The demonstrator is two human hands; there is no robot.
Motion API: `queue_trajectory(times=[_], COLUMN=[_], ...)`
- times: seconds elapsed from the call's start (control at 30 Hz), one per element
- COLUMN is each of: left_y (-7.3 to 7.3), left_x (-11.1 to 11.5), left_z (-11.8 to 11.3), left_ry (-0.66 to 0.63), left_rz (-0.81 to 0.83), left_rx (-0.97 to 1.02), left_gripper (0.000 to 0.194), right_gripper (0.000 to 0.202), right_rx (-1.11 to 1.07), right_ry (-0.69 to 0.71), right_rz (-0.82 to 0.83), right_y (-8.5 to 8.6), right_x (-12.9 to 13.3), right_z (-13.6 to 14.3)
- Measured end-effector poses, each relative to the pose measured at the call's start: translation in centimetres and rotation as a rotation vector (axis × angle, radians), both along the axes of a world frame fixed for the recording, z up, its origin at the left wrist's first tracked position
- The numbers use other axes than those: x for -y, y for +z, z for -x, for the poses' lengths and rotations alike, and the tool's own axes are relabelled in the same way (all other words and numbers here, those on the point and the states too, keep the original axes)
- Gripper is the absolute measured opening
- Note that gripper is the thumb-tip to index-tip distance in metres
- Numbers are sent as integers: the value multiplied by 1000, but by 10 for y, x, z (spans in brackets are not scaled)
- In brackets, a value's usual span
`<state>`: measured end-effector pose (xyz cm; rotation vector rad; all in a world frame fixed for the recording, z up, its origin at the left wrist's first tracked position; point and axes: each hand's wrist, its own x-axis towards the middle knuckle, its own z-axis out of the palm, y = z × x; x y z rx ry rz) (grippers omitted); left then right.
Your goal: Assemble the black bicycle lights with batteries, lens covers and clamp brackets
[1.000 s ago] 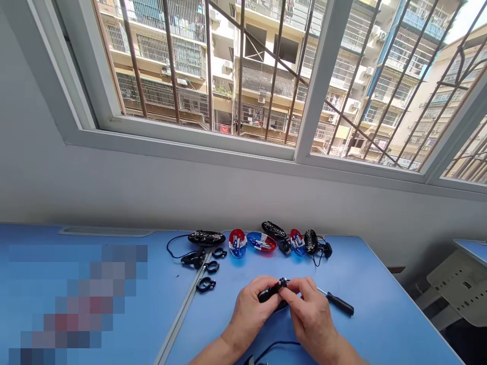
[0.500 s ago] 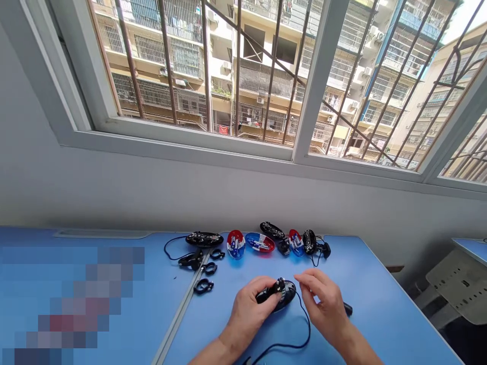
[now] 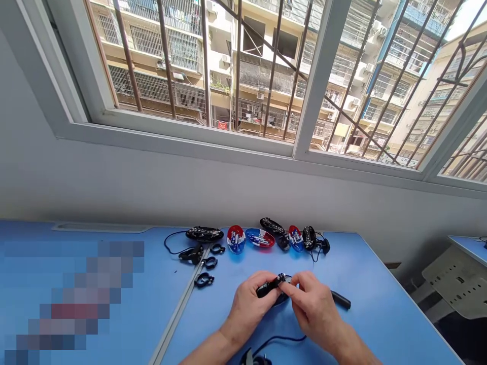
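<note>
My left hand (image 3: 250, 298) is closed around a black oval device (image 3: 281, 299) with a small bracket (image 3: 280, 278) standing up from it. Thumb and fingertips of my right hand (image 3: 312, 303) are pinched together at that bracket; whatever they grip is too small to make out. A thin black cable (image 3: 279, 338) curves below the hands toward a black part (image 3: 255, 358) at the bottom edge. Partly behind my right hand lies a black rod-shaped handle (image 3: 341, 299).
Along the back of the blue table (image 3: 213, 324) sit red-and-blue oval devices (image 3: 236, 239) and black oval devices (image 3: 204, 234), some with cables. Black clamp rings (image 3: 204, 280) lie at the left, by the table seam. A wall and barred window (image 3: 205, 76) rise behind.
My right hand has moved left, from beside the device onto its bracket, fingertips now pinched there. The black part at the bottom edge shows more. My left hand keeps its hold.
</note>
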<state>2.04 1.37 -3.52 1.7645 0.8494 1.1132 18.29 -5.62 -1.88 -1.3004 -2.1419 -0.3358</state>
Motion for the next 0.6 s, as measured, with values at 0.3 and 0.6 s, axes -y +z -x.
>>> queue_trajectory(times=[0.3, 0.6], left_y=[-2, -2], left_x=[0, 0], left_z=[1, 0], left_ry=[12, -5], left_rz=[-13, 21], left_rx=[1, -33], left_gripper=[13, 16], right_gripper=[39, 35], right_rx=[56, 5], right_ry=[-12, 7], right_rz=[-69, -139], right_y=[2, -2], right_x=[0, -3], right_z=[8, 9])
